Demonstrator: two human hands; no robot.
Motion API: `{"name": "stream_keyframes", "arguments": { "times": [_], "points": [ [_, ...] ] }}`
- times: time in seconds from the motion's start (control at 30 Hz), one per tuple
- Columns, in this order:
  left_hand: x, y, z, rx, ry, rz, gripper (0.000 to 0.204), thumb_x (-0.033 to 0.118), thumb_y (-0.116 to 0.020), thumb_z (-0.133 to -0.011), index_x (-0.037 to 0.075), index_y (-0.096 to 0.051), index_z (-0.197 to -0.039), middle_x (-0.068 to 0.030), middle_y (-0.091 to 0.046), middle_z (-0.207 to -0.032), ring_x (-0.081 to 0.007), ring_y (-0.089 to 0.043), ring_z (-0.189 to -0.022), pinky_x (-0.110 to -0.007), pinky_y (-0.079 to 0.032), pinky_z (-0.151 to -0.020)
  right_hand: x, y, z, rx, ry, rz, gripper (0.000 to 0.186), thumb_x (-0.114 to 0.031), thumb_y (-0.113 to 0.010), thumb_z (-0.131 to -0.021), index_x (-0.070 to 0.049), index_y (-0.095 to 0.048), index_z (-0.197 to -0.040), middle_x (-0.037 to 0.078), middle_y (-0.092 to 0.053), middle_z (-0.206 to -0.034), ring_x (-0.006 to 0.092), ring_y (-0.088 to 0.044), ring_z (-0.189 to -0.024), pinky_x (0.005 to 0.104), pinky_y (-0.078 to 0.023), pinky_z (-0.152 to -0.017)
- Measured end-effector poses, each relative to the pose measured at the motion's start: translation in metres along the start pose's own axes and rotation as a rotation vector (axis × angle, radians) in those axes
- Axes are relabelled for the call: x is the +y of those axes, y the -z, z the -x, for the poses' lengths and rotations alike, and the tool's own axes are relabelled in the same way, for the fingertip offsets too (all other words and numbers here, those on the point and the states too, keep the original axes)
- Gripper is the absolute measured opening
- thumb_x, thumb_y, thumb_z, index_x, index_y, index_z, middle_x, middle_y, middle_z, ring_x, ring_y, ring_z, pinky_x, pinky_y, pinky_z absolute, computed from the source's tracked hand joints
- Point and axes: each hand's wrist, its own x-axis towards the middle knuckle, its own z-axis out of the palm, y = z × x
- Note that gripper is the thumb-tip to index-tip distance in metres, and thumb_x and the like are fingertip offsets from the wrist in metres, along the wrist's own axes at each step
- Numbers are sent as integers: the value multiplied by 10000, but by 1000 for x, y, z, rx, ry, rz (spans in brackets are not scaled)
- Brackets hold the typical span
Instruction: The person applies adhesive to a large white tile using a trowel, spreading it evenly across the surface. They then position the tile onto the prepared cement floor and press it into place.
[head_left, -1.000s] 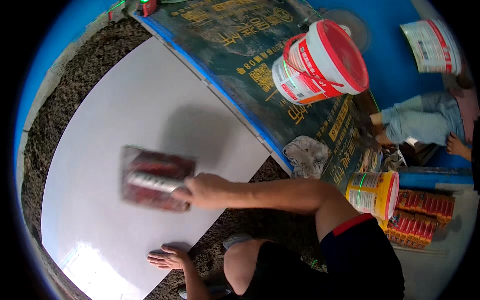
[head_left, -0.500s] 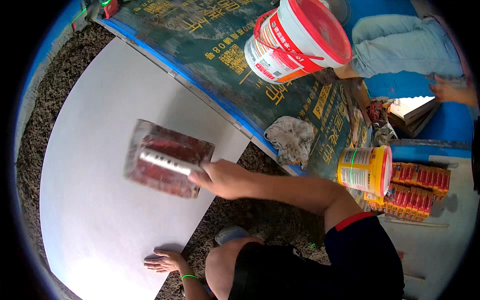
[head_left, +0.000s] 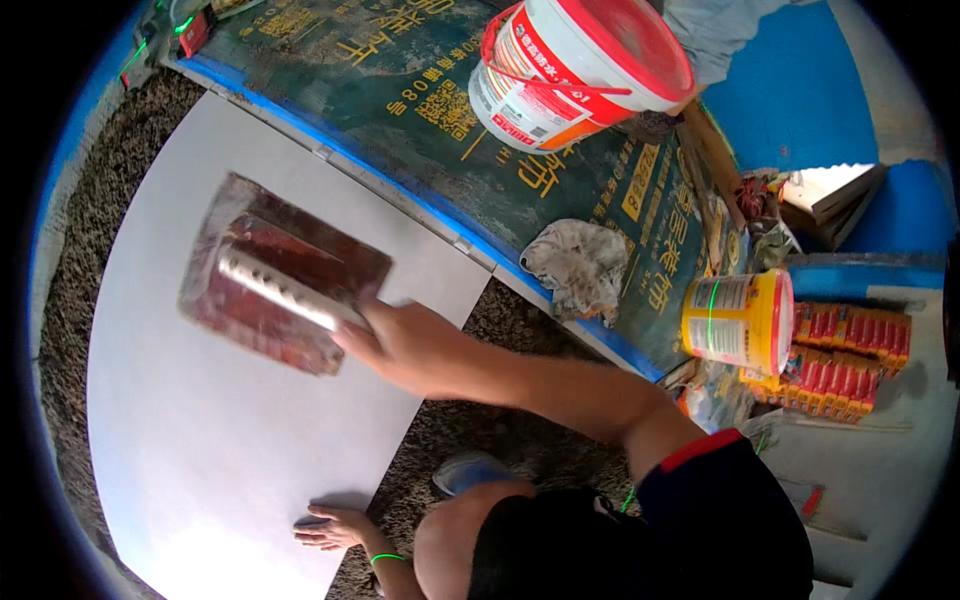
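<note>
My right hand [head_left: 405,348] grips the pale handle of a float [head_left: 295,270], which has a dark red rectangular plate with dusty edges. The float is over the middle of a large light-grey tile [head_left: 230,440]; whether it touches the surface I cannot tell. Near the tile's lower right edge, my left hand [head_left: 335,528] lies flat with its fingers stretched out. The tile rests on a bed of rough dark mortar [head_left: 490,425], and its far edge runs along blue tape [head_left: 400,195].
Beyond the tape, a dark green printed sheet bears a white bucket with red lid [head_left: 575,80] and a crumpled dirty cloth [head_left: 577,268]. A yellow bucket [head_left: 738,320] stands beside stacked orange-and-red packs [head_left: 835,360]. Another person's light-blue trouser leg [head_left: 715,35] shows at the top.
My right hand has moved the float up and to the left over the tile. My left hand stays flat. The other person's leg and hand have mostly gone out of view.
</note>
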Motion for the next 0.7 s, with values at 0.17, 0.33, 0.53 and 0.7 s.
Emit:
{"name": "stream_keyframes", "arguments": {
  "times": [0.17, 0.33, 0.53, 0.7],
  "points": [
    [-6, 2, -9, 53, -3, -9, 773, 636, -283, -958, 76, -279, -1491, -154, -245, -1551, -320, -220, -1435, -526, -211, -1131, 20, 10, 140, 36, 11, -117, 431, -396, -512, -960, 6, -545, -1114, 197, -650, -759, 367, -666, -663, 456, -527, -575],
    [28, 4, 10, -73, -13, -14, 792, 648, -264, -955, 66, -279, -1490, -160, -237, -1553, -316, -208, -1441, -525, -211, -1133, 83, -74, -3, 48, -185, 23, 577, -497, -403, -985, -2, -583, -747, 201, -593, -597, 392, -601, -565, 494, -470, -532],
    [17, 20, 2, -91, 52, 10, 815, 667, -250, -947, 69, -245, -1502, -151, -192, -1570, -302, -156, -1457, -508, -166, -1153, -21, 15, 40, 0, -100, -199, 435, -402, -464, -981, 20, -559, -930, 216, -608, -637, 379, -632, -579, 469, -480, -534],
    [9, 17, -4, -47, 39, -25, 803, 652, -276, -952, 66, -250, -1500, -154, -199, -1568, -316, -165, -1453, -510, -169, -1150, 36, -33, 140, 72, -195, -166, 340, -320, -527, -964, 15, -553, -1019, 207, -631, -701, 358, -657, -622, 458, -518, -539]
  ]
}}
